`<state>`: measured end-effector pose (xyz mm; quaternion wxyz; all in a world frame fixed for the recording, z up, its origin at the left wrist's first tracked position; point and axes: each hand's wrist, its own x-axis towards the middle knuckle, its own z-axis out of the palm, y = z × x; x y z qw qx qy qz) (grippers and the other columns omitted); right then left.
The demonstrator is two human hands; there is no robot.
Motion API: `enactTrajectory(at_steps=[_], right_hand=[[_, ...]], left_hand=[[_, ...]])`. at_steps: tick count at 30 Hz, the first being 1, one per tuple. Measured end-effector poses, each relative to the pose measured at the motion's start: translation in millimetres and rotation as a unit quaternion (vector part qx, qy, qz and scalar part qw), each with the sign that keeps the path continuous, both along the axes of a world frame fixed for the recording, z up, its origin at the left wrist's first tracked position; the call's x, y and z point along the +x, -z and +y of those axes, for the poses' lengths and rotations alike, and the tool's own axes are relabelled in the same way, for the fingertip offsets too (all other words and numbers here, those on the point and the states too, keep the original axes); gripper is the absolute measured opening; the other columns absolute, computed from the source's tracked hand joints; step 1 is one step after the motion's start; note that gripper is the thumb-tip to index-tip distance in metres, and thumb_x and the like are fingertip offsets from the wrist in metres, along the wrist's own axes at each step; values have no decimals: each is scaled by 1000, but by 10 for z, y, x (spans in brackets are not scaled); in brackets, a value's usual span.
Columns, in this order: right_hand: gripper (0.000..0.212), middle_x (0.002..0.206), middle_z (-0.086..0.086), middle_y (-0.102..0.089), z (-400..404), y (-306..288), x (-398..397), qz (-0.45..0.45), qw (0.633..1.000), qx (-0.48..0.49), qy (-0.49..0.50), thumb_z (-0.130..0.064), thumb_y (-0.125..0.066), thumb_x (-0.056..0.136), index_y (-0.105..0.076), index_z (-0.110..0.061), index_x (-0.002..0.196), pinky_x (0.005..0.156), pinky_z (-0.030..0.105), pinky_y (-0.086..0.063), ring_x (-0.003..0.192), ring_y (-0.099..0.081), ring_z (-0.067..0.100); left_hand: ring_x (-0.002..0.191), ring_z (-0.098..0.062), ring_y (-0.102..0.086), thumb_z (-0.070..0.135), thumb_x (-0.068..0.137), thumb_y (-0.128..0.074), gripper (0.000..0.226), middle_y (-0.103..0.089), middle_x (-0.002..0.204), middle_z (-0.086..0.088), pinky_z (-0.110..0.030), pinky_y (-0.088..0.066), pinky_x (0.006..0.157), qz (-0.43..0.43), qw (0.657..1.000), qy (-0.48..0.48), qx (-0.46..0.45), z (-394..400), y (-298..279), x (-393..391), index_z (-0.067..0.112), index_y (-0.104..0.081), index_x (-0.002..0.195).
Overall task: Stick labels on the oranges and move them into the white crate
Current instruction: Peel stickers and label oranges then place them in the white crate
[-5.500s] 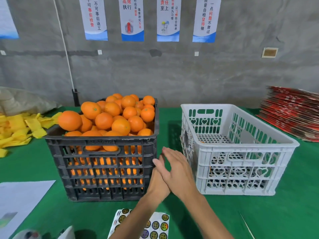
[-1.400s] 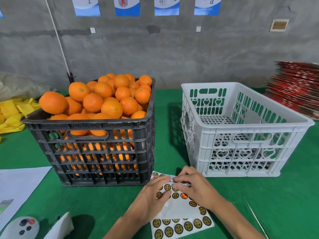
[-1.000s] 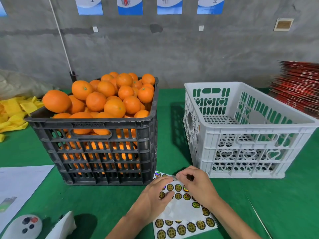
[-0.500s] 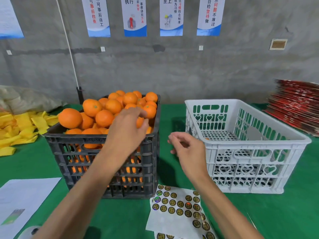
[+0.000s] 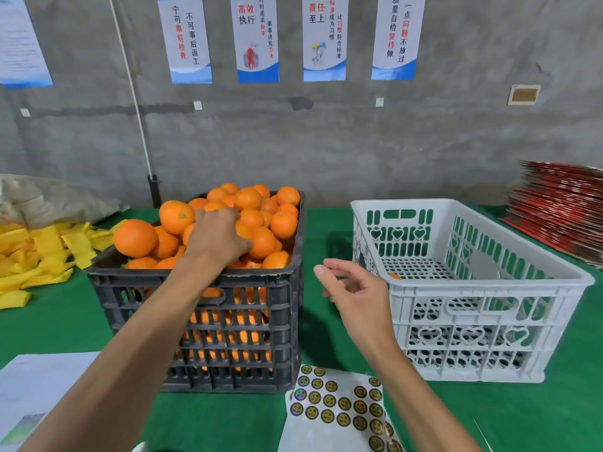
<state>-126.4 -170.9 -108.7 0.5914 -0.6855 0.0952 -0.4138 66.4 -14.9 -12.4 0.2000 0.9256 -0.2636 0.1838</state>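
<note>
A black crate [image 5: 124,274] on the green table is heaped with oranges [image 5: 135,238]. My left hand [image 5: 218,238] reaches into the heap, its fingers curled round one orange near the middle. The white crate [image 5: 489,283] stands to the right, its perforated floor nearly bare. My right hand [image 5: 355,290] hovers between the two crates. Its thumb and forefinger are close together, as if pinching a small label that I can barely see. A sheet of round gold labels [image 5: 336,406] lies at the table's front edge, below my right hand.
Yellow foam sleeves [image 5: 42,252] are piled at the left and a grey sack lies behind them. Flat red cartons [image 5: 561,210] are stacked at the back right. A white paper [image 5: 42,386] lies at the front left. Posters hang on the concrete wall.
Both hands have left the label sheet. My left hand rose to the black crate and now sinks onto an orange. My right hand lifted to crate height after peeling a label.
</note>
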Motion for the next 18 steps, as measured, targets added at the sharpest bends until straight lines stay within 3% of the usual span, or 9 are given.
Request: enactTrajectory(at_steps=[2, 5, 7, 10, 13, 18], right_hand=[[10, 93, -6, -78, -15, -34, 13, -31, 999, 2, 6, -32, -71, 95, -77, -34, 104, 74, 33, -59, 73, -70, 14], [23, 92, 0, -79, -29, -165, 40, -73, 996, 45, -2, -20, -67, 99, -69, -27, 120, 73, 27, -59, 73, -70, 12], [29, 90, 4, -78, -27, -290, 38, -112, 991, 75, -14, -17, -68, 98, -63, -23, 127, 71, 20, -56, 72, -69, 11], [29, 90, 5, -78, -13, -445, 6, -142, 988, 58, -25, -15, -66, 99, -60, -21, 127, 70, 20, -55, 71, -67, 12], [25, 85, 3, -74, -10, -545, -32, -144, 989, -3, -30, -14, -61, 102, -56, -19, 126, 68, 24, -53, 65, -60, 15], [27, 79, 3, -65, -24, -594, 11, -70, 992, -100, -14, -18, -58, 104, -49, -19, 129, 66, 21, -45, 64, -56, 9]], left_hand=[[118, -34, -56, 41, 76, -86, 70, -69, 118, -15, -39, -47, 98, -32, 989, 52, -138, 14, -70, -149, 14, -62, 135], [92, 5, -59, 40, 75, -88, 68, -66, 110, 8, -8, -46, 73, 57, 945, 170, -273, -88, -147, -490, 21, -63, 135], [86, 8, -58, 32, 74, -89, 64, -68, 109, 8, -3, -45, 71, 118, 913, 226, -320, -200, -91, -678, 20, -65, 132], [94, 6, -60, 27, 75, -89, 62, -68, 114, 6, -9, -50, 79, 152, 891, 268, -332, -288, 25, -816, 23, -65, 131], [110, -10, -60, 24, 72, -92, 63, -64, 125, 5, -31, -54, 94, 156, 887, 285, -327, -316, 68, -828, 26, -65, 130], [119, -15, -55, 16, 71, -93, 64, -56, 129, -1, -43, -60, 86, 161, 871, 326, -330, -273, 114, -844, 25, -64, 128]])
